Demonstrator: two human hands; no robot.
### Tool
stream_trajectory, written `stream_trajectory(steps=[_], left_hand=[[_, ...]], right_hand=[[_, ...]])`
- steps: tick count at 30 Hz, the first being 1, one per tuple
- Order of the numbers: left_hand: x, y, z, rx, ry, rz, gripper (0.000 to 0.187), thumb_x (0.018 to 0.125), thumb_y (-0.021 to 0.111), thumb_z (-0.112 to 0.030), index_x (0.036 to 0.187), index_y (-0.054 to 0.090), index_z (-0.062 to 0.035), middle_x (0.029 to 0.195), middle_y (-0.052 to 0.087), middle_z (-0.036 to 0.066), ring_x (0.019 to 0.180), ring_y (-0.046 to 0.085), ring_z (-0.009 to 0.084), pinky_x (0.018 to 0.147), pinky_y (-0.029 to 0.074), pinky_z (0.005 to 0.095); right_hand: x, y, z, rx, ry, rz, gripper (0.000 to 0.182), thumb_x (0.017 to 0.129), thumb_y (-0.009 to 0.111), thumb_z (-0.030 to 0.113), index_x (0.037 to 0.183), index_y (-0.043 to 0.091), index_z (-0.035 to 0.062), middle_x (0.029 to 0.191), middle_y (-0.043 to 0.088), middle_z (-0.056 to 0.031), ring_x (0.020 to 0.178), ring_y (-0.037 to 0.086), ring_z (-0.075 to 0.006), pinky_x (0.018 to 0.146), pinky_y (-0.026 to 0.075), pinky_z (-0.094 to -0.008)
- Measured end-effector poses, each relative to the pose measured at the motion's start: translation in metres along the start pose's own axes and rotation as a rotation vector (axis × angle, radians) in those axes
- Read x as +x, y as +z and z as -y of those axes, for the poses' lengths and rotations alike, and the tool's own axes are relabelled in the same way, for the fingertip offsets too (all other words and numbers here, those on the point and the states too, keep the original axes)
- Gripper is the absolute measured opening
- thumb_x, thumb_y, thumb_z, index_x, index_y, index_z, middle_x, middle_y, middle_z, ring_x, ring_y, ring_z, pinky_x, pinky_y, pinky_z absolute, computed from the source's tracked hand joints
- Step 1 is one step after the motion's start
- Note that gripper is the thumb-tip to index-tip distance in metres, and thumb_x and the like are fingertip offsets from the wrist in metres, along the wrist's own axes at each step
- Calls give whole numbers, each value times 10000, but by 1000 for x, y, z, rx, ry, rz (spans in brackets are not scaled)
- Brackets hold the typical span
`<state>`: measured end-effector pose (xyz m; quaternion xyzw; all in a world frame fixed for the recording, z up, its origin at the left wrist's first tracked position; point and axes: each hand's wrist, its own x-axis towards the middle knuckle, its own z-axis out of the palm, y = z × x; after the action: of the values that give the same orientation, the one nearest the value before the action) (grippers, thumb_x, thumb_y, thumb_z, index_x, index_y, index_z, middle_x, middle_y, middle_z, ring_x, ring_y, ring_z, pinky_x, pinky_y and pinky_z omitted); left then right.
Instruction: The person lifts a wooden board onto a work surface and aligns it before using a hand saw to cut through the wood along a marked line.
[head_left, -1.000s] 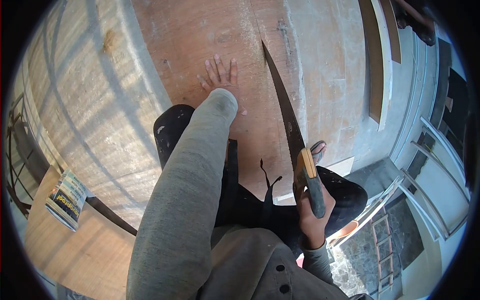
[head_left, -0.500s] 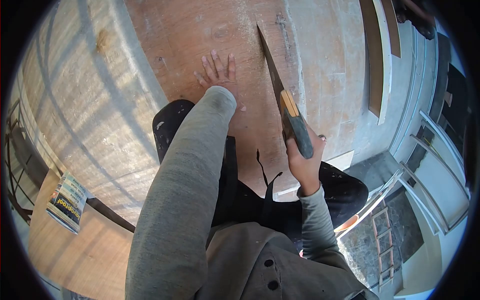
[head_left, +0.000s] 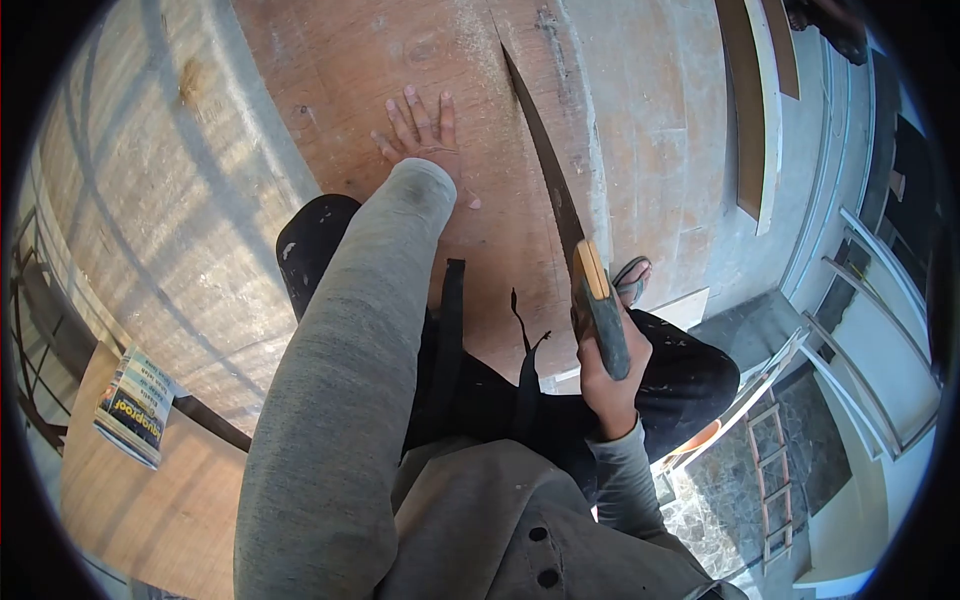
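My right hand [head_left: 612,365] is wrapped round the black and yellow handle of a handsaw [head_left: 552,165]. The saw's long blade slants away from me and its far end meets a reddish plywood sheet [head_left: 350,60], on a line marked by sawdust [head_left: 483,45]. My left hand [head_left: 422,135] lies flat on the same sheet, fingers spread, to the left of the blade. Both my knees are on or close to the sheet.
At left, a printed Aquaproof container [head_left: 135,408] stands on a curved wooden board [head_left: 160,510]. Long boards [head_left: 755,120] lie at the right. A wooden ladder [head_left: 770,480] is at lower right. Part of another person [head_left: 835,30] shows at top right.
My right hand has drawn the saw back toward me, so more of the blade shows along the cut line. My left hand stays flat on the plywood. The view has shifted slightly.
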<state>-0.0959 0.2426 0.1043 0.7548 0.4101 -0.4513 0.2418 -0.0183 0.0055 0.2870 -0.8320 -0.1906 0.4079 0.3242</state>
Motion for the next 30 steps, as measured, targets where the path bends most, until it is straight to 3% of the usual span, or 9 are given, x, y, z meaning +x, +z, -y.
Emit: stream_trajectory(steps=[2, 8, 10, 12, 14, 18, 21, 24, 30], left_hand=[[-5, 7, -1, 10, -9, 5, 1554, 556, 912, -566, 1560, -202, -160, 1578, -264, 298, 1457, -178, 534, 1115, 46, 742], [-4, 2, 1, 17, -16, -22, 1554, 559, 914, -558, 1558, -207, -157, 1573, -267, 306, 1452, -196, 534, 1117, 52, 741], [-4, -1, 1, -5, 6, -6, 1554, 562, 915, -551, 1557, -208, -150, 1572, -269, 306, 1453, -201, 528, 1124, 54, 733], [-4, -1, -2, 13, 6, -7, 1553, 564, 914, -554, 1556, -209, -147, 1572, -268, 305, 1455, -196, 527, 1126, 56, 731], [-5, 1, -1, 23, -14, -25, 1552, 566, 913, -556, 1555, -211, -145, 1573, -267, 304, 1457, -191, 526, 1128, 57, 729], [-5, 1, 1, 6, -8, -35, 1557, 565, 912, -564, 1553, -215, -144, 1573, -261, 309, 1457, -177, 533, 1126, 60, 733], [-8, 7, 3, 5, 3, -34, 1563, 558, 916, -560, 1553, -215, -146, 1573, -258, 311, 1456, -174, 539, 1125, 66, 734], [-3, 7, -1, 3, 13, -50, 1563, 552, 920, -552, 1556, -207, -148, 1573, -257, 313, 1453, -179, 542, 1121, 67, 739], [3, 5, 4, -24, 14, -87, 1558, 543, 925, -547, 1563, -182, -147, 1569, -260, 318, 1445, -199, 548, 1110, 48, 752]], right_hand=[[-33, -16, -6, -88, -146, -50, 571, 768, 506, -16, 1334, 571, -47, 850, 678, -125, 729, 634, -117, 729, 510, -243], [61, 30, -15, 64, -80, -51, 360, 778, 607, 7, 1136, 629, -28, 646, 525, -72, 589, 499, -107, 565, 419, -279], [36, 18, -25, -120, -123, 4, 180, 793, 512, -7, 936, 622, -20, 690, 571, -81, 615, 552, -144, 720, 513, -274], [-17, 2, -20, -152, -49, -39, 516, 802, 559, 69, 1304, 590, -45, 896, 690, -154, 752, 638, -165, 837, 523, -294], [-20, -6, -27, -20, -80, -50, 539, 807, 554, 61, 1334, 573, -50, 911, 691, -125, 759, 638, -154, 770, 523, -281], [67, 34, -36, -15, -174, 9, 134, 811, 534, 15, 909, 592, -56, 709, 566, -56, 578, 515, -122, 591, 448, -274], [32, 14, -31, -59, -34, 6, 254, 817, 539, 38, 1027, 632, -70, 736, 598, -88, 616, 556, -133, 621, 471, -275], [-17, 1, -28, -193, -214, -68, 576, 750, 516, -11, 1321, 577, -48, 973, 723, -183, 858, 716, -189, 830, 518, -277], [81, 33, -37, 29, -124, 7, 318, 774, 605, 13, 1083, 656, -46, 740, 625, -117, 625, 587, -151, 614, 461, -291]])
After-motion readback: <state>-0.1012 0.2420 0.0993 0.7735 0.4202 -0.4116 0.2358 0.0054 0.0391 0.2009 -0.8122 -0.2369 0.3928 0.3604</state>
